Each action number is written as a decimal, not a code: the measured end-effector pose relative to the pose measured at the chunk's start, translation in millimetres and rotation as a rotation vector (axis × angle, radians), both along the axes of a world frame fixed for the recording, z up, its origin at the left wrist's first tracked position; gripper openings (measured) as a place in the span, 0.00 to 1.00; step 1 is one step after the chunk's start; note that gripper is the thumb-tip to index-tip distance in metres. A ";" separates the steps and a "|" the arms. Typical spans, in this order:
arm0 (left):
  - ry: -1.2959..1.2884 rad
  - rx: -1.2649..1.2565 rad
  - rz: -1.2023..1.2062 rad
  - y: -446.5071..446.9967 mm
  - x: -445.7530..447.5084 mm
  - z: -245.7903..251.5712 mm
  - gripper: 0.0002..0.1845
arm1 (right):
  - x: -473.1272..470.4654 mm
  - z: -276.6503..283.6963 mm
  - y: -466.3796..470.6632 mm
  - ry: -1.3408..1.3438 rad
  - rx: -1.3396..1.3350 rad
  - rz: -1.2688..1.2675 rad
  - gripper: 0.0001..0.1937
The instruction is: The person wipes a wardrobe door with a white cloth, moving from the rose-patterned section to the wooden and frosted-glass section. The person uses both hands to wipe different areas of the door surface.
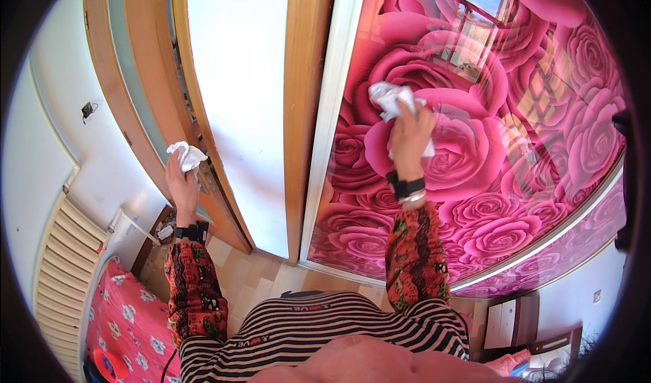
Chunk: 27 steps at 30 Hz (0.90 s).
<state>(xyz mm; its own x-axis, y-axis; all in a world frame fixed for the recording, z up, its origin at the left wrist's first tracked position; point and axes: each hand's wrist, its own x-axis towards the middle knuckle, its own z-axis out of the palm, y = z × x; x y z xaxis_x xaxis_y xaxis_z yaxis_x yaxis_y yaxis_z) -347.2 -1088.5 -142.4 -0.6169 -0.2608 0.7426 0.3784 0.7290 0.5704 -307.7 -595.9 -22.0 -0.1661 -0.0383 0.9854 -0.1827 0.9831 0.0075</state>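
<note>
A glossy wardrobe sliding door printed with pink roses (457, 159) stands in front of me on the right. My right hand (413, 134) is at this door, its fingers on a crumpled white cloth (390, 98); the hand is slightly blurred, and part of the white material shows below the palm. Raised at the left, my left hand (183, 179) holds another crumpled white cloth or paper wad (187, 157) between thumb and fingers, near the wooden door. Both wrists wear black bands, and patterned sleeve covers reach up the forearms.
A wooden door with glass strips (147, 78) stands ajar at left. A cream radiator (68, 261) and a red flowered cloth (127, 317) with a red round container (110, 365) are at lower left. White-fronted furniture (501, 324) stands at lower right.
</note>
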 end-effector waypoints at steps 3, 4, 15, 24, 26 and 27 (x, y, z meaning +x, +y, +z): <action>-0.012 0.020 -0.020 -14.0 -3.6 -3.0 0.27 | -4.1 39.7 7.0 0.124 -0.068 -0.046 0.21; -0.018 0.034 -0.030 -18.3 -4.0 -4.0 0.28 | -5.9 52.0 8.2 0.177 -0.096 -0.040 0.22; -0.029 0.030 -0.046 -31.7 -29.1 -20.2 0.31 | -45.9 -22.0 -54.3 -0.007 0.121 0.019 0.16; -0.055 0.063 -0.078 -32.0 -61.8 -26.7 0.35 | -21.5 -118.7 -60.4 -0.206 0.091 0.149 0.14; -0.086 0.092 -0.101 -31.3 -66.9 -30.3 0.35 | -20.5 -113.1 -59.9 -0.231 0.071 0.178 0.15; -0.098 0.074 -0.076 -31.2 -68.9 -32.4 0.35 | -20.4 -106.6 -61.2 -0.213 0.050 0.187 0.15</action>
